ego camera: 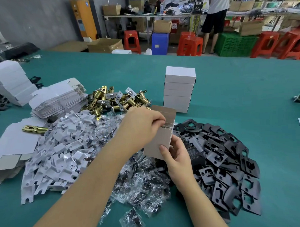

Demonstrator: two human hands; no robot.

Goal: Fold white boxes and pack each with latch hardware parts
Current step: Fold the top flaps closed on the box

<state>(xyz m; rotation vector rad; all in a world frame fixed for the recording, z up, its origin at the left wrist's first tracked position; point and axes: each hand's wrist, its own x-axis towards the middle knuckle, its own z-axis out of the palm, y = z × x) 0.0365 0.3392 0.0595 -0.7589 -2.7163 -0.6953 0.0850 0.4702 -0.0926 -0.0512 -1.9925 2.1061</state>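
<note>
Behind open box (pixel 159 141): stacked boxes (pixel 178 89).

No text, label or number can be read anywhere. The markings on the far orange cabinet (pixel 83 17) are too blurred to read.

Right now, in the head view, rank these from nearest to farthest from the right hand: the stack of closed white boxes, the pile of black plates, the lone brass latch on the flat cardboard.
1. Pile of black plates: just right of the right hand.
2. Stack of closed white boxes: behind it, farther up the table.
3. Lone brass latch: far left, on flat cardboard.
</note>
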